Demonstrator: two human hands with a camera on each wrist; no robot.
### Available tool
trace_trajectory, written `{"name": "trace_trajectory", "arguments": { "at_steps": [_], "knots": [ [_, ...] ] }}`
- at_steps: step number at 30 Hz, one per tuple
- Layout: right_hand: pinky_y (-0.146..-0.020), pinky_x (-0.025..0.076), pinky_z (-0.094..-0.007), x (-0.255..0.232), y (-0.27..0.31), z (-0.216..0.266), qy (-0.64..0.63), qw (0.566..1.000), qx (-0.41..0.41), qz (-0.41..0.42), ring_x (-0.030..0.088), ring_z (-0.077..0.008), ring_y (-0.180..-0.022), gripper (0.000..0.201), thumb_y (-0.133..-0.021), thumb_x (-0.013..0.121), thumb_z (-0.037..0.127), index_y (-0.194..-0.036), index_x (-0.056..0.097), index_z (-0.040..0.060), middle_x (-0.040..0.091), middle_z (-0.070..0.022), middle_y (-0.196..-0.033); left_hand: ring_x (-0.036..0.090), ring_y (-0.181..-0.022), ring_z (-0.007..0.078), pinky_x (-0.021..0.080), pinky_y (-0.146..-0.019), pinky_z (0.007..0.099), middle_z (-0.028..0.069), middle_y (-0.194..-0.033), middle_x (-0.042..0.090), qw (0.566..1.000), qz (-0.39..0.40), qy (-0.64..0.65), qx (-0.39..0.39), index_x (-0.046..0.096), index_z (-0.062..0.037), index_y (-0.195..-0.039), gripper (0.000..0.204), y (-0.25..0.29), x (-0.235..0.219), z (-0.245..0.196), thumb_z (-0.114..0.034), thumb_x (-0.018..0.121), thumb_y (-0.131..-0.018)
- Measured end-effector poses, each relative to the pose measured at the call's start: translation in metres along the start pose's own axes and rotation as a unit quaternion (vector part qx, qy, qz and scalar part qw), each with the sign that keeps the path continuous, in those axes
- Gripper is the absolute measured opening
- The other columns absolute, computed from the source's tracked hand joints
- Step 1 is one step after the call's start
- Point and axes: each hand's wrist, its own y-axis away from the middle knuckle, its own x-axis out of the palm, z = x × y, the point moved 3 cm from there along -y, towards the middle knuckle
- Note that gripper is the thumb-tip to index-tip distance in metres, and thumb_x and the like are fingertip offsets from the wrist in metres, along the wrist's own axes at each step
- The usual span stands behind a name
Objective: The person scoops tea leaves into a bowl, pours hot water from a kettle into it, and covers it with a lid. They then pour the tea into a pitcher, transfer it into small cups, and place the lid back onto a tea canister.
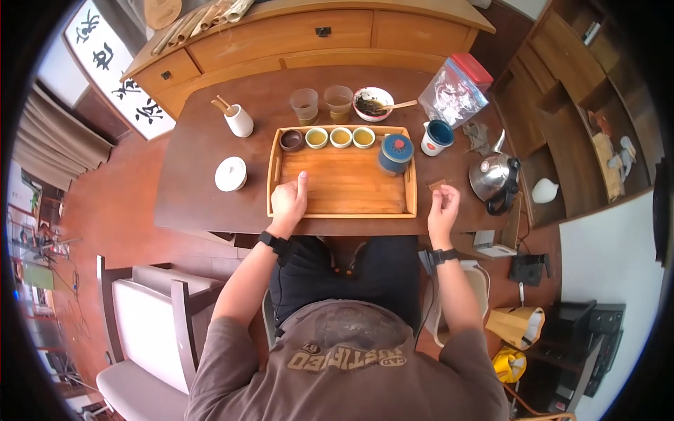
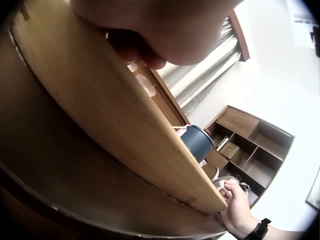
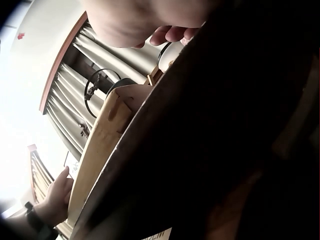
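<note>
A light wooden tray (image 1: 337,189) lies on the dark table in front of me. My left hand (image 1: 288,202) rests over its front left corner, thumb up and fingers loosely curled by the rim. In the left wrist view those fingers are partly hidden behind the tray's wall. My right hand (image 1: 443,210) is right of the tray near the table edge, fingers loosely bent, nothing visible in them. A small brown flat piece (image 1: 437,185) lies just beyond its fingertips. Along the tray's far side stand a dark cup (image 1: 291,140), several tea-filled cups (image 1: 341,137) and a blue canister (image 1: 395,154).
Behind the tray are two clear plastic cups (image 1: 305,107) and a bowl of tea leaves (image 1: 373,104) with a wooden spoon. A blue-and-white cup (image 1: 437,137), kettle (image 1: 494,175) and plastic bag (image 1: 453,95) are right. A lidded white bowl (image 1: 231,174) and tool holder (image 1: 239,121) are left.
</note>
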Motion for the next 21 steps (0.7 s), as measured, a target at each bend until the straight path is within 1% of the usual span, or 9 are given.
{"name": "trace_trajectory", "arguments": {
  "at_steps": [2, 3, 4, 8, 12, 14, 18, 20, 21],
  "knots": [
    [-0.091, 0.051, -0.0292, 0.002, -0.002, -0.003, -0.001, 1.0, -0.005, 0.012, 0.062, -0.0136, -0.101, 0.021, -0.109, 0.065, 0.008, -0.128, 0.059, 0.0034, 0.065, -0.0055, -0.111, 0.064, -0.066, 0.0487, 0.049, -0.063, 0.0581, 0.0256, -0.069, 0.065, 1.0, -0.017, -0.011, 0.018, 0.067, -0.0014, -0.077, 0.06, 0.0, 0.011, 0.006, -0.045, 0.048, -0.115],
    [-0.085, 0.051, -0.0293, 0.003, -0.002, -0.002, 0.001, 1.0, -0.016, -0.004, 0.059, -0.0128, -0.093, 0.02, -0.107, 0.068, 0.011, -0.125, 0.061, 0.0035, 0.065, -0.0041, -0.105, 0.066, -0.071, 0.0505, 0.051, -0.067, 0.0607, 0.0254, -0.072, 0.067, 0.999, -0.028, -0.02, 0.032, 0.068, -0.003, -0.095, 0.047, 0.0, 0.011, 0.002, -0.04, 0.048, -0.116],
    [-0.078, 0.05, -0.0294, 0.003, -0.002, -0.002, 0.003, 0.999, -0.026, -0.021, 0.056, -0.0119, -0.084, 0.021, -0.106, 0.07, 0.015, -0.122, 0.064, 0.0036, 0.065, -0.0026, -0.098, 0.066, -0.071, 0.0505, 0.051, -0.067, 0.0607, 0.0254, -0.072, 0.067, 0.999, -0.03, -0.018, 0.027, 0.068, -0.003, -0.095, 0.047, -0.001, 0.012, 0.004, -0.04, 0.048, -0.116],
    [-0.078, 0.049, -0.0288, 0.003, -0.001, 0.003, -0.015, 1.0, 0.003, -0.022, 0.057, -0.0106, -0.086, 0.016, -0.11, 0.064, 0.018, -0.114, 0.065, 0.0028, 0.064, -0.0015, -0.095, 0.068, -0.07, 0.0476, 0.052, -0.064, 0.0574, 0.0222, -0.072, 0.068, 0.999, -0.033, -0.025, 0.02, 0.055, -0.0059, -0.112, 0.027, -0.001, 0.015, 0.01, -0.033, 0.056, -0.113],
    [-0.078, 0.049, -0.0285, -0.003, 0.001, 0.003, 0.039, 0.999, 0.024, -0.009, 0.057, -0.0098, -0.087, 0.019, -0.113, 0.059, 0.02, -0.107, 0.064, 0.0019, 0.063, -0.0013, -0.093, 0.069, -0.067, 0.0428, 0.053, -0.062, 0.0532, 0.019, -0.069, 0.068, 0.999, 0.03, 0.032, 0.002, 0.061, -0.0045, -0.095, 0.038, -0.003, 0.003, -0.004, -0.04, 0.067, -0.106],
    [-0.086, 0.048, -0.0251, -0.002, 0.002, -0.004, -0.033, 0.998, 0.058, -0.019, 0.053, -0.0082, -0.091, 0.021, -0.115, 0.056, 0.022, -0.107, 0.061, 0.0025, 0.059, -0.0004, -0.099, 0.069, -0.066, 0.0413, 0.053, -0.062, 0.0517, 0.0186, -0.068, 0.067, 0.999, 0.049, 0.02, 0.005, 0.064, -0.0038, -0.088, 0.042, -0.004, 0.002, -0.006, -0.042, 0.07, -0.104],
    [-0.083, 0.046, -0.0249, 0.017, 0.017, 0.047, -0.066, 0.996, 0.058, 0.019, 0.051, -0.0076, -0.09, 0.017, -0.114, 0.056, 0.017, -0.106, 0.059, 0.0018, 0.058, 0.0001, -0.098, 0.067, -0.065, 0.042, 0.052, -0.062, 0.051, 0.0216, -0.066, 0.063, 0.995, 0.083, 0.009, -0.054, 0.058, -0.0014, -0.07, 0.056, -0.006, 0.0, -0.007, -0.045, 0.072, -0.102],
    [-0.075, 0.047, -0.0276, 0.037, 0.019, 0.084, -0.036, 0.995, -0.061, 0.071, 0.054, -0.0095, -0.081, 0.019, -0.111, 0.06, 0.014, -0.1, 0.06, -0.0005, 0.059, -0.0003, -0.088, 0.065, -0.062, 0.0424, 0.051, -0.061, 0.0501, 0.0221, -0.065, 0.06, 0.992, 0.095, 0.025, -0.078, 0.054, -0.0007, -0.068, 0.06, -0.004, 0.001, -0.003, -0.046, 0.072, -0.102],
    [-0.072, 0.046, -0.0271, 0.047, 0.019, 0.085, -0.08, 0.988, -0.048, 0.125, 0.053, -0.0093, -0.079, 0.016, -0.109, 0.063, 0.012, -0.099, 0.06, 0.0002, 0.058, -0.0006, -0.085, 0.061, -0.06, 0.0408, 0.05, -0.061, 0.0488, 0.0206, -0.063, 0.058, 0.994, 0.076, 0.053, -0.062, 0.056, -0.0013, -0.071, 0.056, -0.004, 0.0, -0.002, -0.046, 0.073, -0.102]
  ]
}}
